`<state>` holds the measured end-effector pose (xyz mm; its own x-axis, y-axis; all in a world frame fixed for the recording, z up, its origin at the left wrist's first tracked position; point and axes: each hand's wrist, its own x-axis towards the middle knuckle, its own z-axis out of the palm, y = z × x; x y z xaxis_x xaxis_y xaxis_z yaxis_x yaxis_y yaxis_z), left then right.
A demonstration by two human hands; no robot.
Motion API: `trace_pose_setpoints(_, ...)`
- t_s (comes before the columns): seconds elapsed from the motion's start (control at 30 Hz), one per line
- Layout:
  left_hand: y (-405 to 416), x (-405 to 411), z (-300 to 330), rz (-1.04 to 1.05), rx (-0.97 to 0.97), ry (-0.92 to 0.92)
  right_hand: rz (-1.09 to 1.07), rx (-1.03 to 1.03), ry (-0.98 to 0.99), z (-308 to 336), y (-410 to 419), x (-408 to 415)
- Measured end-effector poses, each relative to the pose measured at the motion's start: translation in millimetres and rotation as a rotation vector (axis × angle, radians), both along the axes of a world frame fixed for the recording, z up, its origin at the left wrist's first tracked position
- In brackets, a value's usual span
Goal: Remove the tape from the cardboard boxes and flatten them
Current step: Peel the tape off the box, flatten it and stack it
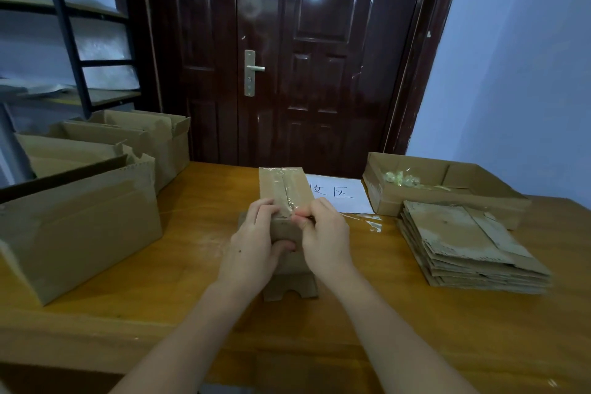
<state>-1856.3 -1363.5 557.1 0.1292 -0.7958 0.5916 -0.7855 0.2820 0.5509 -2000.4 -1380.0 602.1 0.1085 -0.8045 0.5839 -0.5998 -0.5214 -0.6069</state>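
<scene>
Head view: hands (287,233) grip box (283,185), long axis pointing away.

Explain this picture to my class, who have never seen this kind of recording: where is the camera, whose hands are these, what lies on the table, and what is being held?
There is no machine here. A person wears a wide-angle camera on the head, looking forward and down, so the two arms reaching in from the bottom are that person's own.

Both hands work on a small taped cardboard box in the middle of the wooden table. The left hand grips its near end; the right hand pinches the clear tape running along the top, apparently to peel it.

On the left stand several open boxes. On the right lies a stack of flattened boxes, and behind it a shallow cardboard tray holding crumpled used tape. A handwritten paper sign lies beside the small box. A dark door is behind.
</scene>
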Motion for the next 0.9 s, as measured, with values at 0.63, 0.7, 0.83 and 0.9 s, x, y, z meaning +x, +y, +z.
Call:
trace_pose_setpoints(0.63, -2.4, -28.9, 0.3, 0.247, 0.081, 0.083, -0.041, -0.204, 0.143, -0.1, -0.3, 12.4)
trace_pose_setpoints(0.7, -3.4, -36.5, 0.7, 0.287, 0.057, 0.100, -0.038, -0.241, 0.192, 0.7, 1.7, 13.8)
trace_pose_setpoints(0.83, -6.8, -34.7, 1.9, 0.267, 0.060, 0.129, -0.028, -0.164, 0.165, 4.9, -1.1, 11.2)
trace_pose_setpoints(0.9, -9.1, -30.3, 3.1, 0.244, 0.081, 0.163, -0.045, -0.015, -0.009, 12.4, -8.6, 6.4)
